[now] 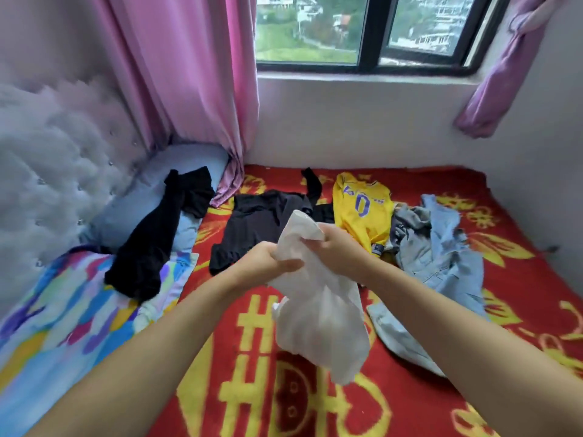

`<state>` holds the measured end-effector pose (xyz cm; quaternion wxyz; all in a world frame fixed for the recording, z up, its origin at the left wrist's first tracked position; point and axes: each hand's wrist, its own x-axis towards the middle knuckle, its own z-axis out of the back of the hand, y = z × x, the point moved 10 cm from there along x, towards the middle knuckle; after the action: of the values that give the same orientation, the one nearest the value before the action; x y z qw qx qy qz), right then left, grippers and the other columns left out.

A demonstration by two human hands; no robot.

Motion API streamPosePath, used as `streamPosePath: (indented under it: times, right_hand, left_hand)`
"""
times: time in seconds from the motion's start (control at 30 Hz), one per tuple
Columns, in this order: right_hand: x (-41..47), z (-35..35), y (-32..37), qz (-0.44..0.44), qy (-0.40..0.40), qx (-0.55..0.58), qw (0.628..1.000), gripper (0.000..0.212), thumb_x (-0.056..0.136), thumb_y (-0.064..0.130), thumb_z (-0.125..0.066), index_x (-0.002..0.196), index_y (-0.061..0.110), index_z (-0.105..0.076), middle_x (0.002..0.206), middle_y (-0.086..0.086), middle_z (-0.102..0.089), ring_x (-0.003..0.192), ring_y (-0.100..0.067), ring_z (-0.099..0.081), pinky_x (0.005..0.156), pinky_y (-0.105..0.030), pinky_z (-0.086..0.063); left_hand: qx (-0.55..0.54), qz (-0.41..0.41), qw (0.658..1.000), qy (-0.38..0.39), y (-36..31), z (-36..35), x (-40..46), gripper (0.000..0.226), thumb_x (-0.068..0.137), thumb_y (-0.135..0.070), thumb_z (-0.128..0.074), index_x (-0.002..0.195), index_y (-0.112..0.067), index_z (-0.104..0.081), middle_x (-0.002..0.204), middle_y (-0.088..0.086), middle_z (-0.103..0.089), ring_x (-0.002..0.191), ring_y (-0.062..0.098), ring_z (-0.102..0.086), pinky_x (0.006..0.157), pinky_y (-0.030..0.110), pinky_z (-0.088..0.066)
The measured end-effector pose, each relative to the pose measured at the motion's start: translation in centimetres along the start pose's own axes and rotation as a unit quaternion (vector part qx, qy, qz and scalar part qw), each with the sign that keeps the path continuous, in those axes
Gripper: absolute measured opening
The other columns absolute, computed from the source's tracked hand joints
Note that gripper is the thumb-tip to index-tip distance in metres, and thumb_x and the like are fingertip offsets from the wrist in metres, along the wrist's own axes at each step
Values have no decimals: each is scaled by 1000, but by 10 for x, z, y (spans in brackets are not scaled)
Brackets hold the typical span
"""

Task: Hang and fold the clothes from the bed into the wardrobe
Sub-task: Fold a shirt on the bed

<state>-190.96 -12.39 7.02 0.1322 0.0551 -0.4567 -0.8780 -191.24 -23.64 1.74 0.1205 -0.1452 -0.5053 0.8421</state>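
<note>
From the head view, we hold a thin white fabric garment up over the bed with the red and yellow patterned blanket. Our left hand has its fingers curled round a bunched part of the cloth, and our right hand pinches the upper edge just beside it; both grips are closed on the same garment, whose lower part hangs loose and crumpled above the blanket (its exact shape, shirt or otherwise, we cannot tell).

Still waiting on the bed are a black garment spread flat behind our hands, a long black piece draped over the pale blue pillow and the multicoloured sheet, a yellow jersey with purple numbers, and a heap of light blue denim clothing to the right. The wardrobe is not in view.

To do this step well, we judge it best to slide the two hands apart along the top edge until we find the shoulders or corners, give the cloth a shake so it hangs flat, and only then fold it or take it to a hanger. Because the fabric is light and limp, bunched grips would fold creases in.
</note>
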Motion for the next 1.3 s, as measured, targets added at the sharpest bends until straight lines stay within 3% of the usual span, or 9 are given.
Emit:
streamPosePath:
  times: [0.2,0.47,0.6,0.77,0.87,1.07,1.13,1.2,1.3]
  right_hand:
    - [4,97,72,33,-129,214,968,20,99,17,-48,84,15,-61,82,-3,-65,73,-15,-62,66,-28,-51]
    - [-22,227,73,22,-328,323,887,11,94,20,-56,84,17,-60,76,-1,-60,73,-19,-59,71,-34,-49]
    - [-45,270,34,-16,-432,254,865,15,92,24,-56,98,11,-61,75,3,-59,63,-11,-57,52,-18,-46]
    - [-61,271,-35,-98,-464,133,870,22,96,25,-51,106,11,-63,91,1,-59,82,-16,-55,61,-21,-39]
    - [-70,273,-68,-152,-471,107,862,32,96,26,-50,112,1,-64,104,-7,-62,99,-25,-60,73,-28,-37]
    - [-54,235,-73,-271,-166,-76,945,34,71,27,-65,89,-1,-60,81,-13,-52,68,-24,-48,62,-32,-37]
    - [-37,203,-37,-198,-74,-140,967,75,70,30,-78,134,9,-46,119,-20,-54,104,-27,-56,84,-31,-41]
    - [-21,149,24,-60,16,-111,992,108,77,37,-78,154,27,-4,151,-2,-32,139,-18,-33,105,-20,-29]
    - [-10,73,97,93,100,18,991,56,86,17,-72,137,17,-48,133,-3,-56,123,-15,-53,92,-15,-44]
  left_hand:
    - [-318,-78,942,81,-56,10,-9,50,79,-52,-69,119,-23,-66,124,3,-65,112,19,-62,87,30,-51]
    - [-100,-10,988,116,-27,-39,-29,12,86,-19,-65,89,-10,-71,84,-4,-71,77,8,-67,68,21,-51]
    - [36,53,998,12,14,11,-19,26,91,-9,-51,72,-10,-69,72,-2,-64,67,11,-57,62,22,-41]
    - [-37,-14,986,-159,-13,101,-11,29,95,-26,-59,75,-6,-65,71,1,-60,67,12,-52,62,24,-41]
    - [16,-57,980,-192,-44,125,-18,60,79,-60,-57,57,-5,-50,55,3,-48,53,11,-44,56,27,-33]
    - [30,-171,967,-189,-145,124,-28,48,94,-31,-57,63,2,-44,51,-8,-30,46,7,-26,51,28,-24]
    - [79,-189,972,-117,-184,98,-24,44,92,-29,-61,58,-4,-52,49,-9,-30,46,5,-26,50,24,-24]
    - [140,-200,968,-63,-217,71,-22,40,90,-29,-64,53,-16,-57,47,-9,-33,46,5,-29,49,20,-26]
    - [192,-206,959,-42,-245,55,-17,30,90,-26,-65,72,-2,-68,61,0,-52,57,7,-42,56,20,-35]
